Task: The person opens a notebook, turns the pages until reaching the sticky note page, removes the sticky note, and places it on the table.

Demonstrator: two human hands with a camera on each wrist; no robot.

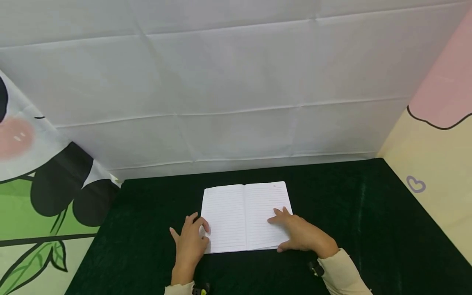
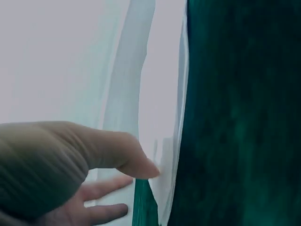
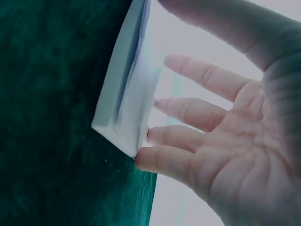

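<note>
An open notebook (image 1: 226, 209) with blank lined pages lies on the dark green cloth. At its left edge is my left hand (image 1: 191, 241), its thumb and index finger bent close together over the page margin and pinching the edge. In the left wrist view the thumb (image 2: 136, 157) presses against the page edge; the index fingertip is hidden. My right hand (image 1: 300, 231) rests on the right page with fingers spread and fairly straight, its thumb near the lower right corner. The right wrist view shows those fingers (image 3: 188, 113) reaching to the pages (image 3: 131, 94).
Dark green cloth (image 1: 332, 196) covers the table around the notebook. A creased white sheet (image 1: 228, 82) hangs behind the table. Printed cloths stand at both sides, with a cartoon figure (image 1: 55, 180) on the left and a heart (image 1: 416, 184) on the right.
</note>
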